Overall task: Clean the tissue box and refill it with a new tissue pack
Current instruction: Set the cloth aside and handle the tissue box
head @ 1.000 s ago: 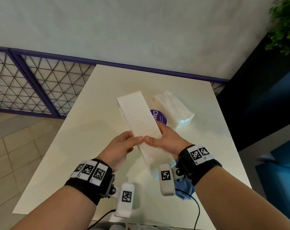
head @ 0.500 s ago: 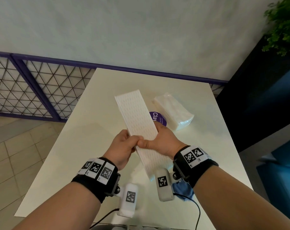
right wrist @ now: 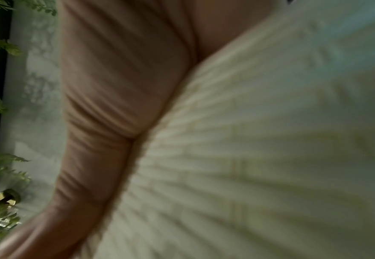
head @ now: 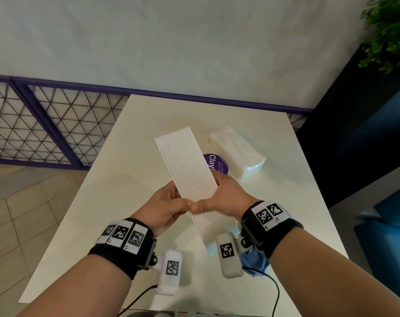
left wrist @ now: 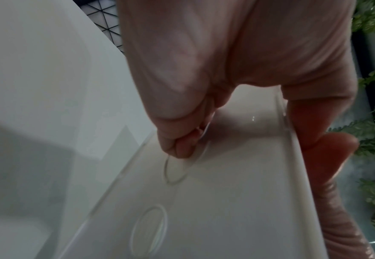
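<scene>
I hold a long white ribbed tissue box (head: 189, 165) up above the table, tilted with its far end raised. My left hand (head: 167, 207) grips its left edge, thumb on the ribbed side. In the left wrist view the fingers (left wrist: 182, 147) curl against the box's smooth underside (left wrist: 226, 210). My right hand (head: 226, 197) wraps round the box's right side, thumb meeting the left thumb. The right wrist view shows only palm and the ribbed box wall (right wrist: 260, 157), blurred. A new tissue pack (head: 236, 152) in clear wrap lies on the table to the right.
The white table (head: 130, 156) carries a purple round sticker (head: 217, 163) beside the pack. A blue cloth (head: 254, 264) lies near the front edge under my right wrist. A purple lattice railing (head: 45, 124) stands left, a dark wall and plant (head: 389, 35) right.
Both hands have tightened round the box, the thumbs coming together on its ribbed face, and the box has lifted slightly toward me.
</scene>
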{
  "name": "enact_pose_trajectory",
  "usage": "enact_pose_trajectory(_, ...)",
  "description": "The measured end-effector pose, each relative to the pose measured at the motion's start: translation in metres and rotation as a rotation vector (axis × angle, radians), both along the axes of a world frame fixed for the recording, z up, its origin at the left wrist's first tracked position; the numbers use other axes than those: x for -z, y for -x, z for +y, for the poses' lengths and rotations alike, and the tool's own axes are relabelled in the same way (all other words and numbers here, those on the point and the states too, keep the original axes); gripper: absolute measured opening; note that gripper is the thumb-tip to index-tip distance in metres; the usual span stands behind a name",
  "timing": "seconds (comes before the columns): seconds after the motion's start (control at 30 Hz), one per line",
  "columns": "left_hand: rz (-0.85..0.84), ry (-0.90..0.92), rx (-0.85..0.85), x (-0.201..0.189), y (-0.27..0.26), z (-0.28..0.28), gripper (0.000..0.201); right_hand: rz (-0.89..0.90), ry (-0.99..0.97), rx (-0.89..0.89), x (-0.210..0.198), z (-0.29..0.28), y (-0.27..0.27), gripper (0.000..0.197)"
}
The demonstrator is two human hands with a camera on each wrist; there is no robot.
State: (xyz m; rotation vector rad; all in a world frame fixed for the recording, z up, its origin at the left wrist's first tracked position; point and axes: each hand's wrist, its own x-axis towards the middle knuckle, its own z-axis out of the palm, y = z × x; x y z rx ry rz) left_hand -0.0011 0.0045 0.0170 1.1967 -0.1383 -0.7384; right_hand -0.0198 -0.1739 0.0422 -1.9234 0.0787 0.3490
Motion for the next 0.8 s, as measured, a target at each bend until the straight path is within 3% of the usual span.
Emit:
enact_pose_trajectory(0.13,-0.033,0.045,0.007,0.000,-0.001,-0.001,0.063,-0.012,0.029,-0.009,-0.001,0.001,-0.001,0.081)
enact_pose_trajectory(0.33,-0.073,-0.067,0.008,-0.006,0.000,-0.001,0.067,0.017,0.140,-0.064,-0.005,-0.003,-0.005,0.099)
enact_pose_trajectory(0.53,-0.002,-0.131,-0.019,-0.010,0.003,-0.009,0.049,0.080,0.270,-0.086,-0.002,-0.001,-0.007,0.099)
enact_pose_trajectory(0.8,-0.059,-0.245,-0.185,0.001,0.004,-0.015,0.049,0.047,0.420,-0.152,-0.014,0.002,-0.006,0.082)
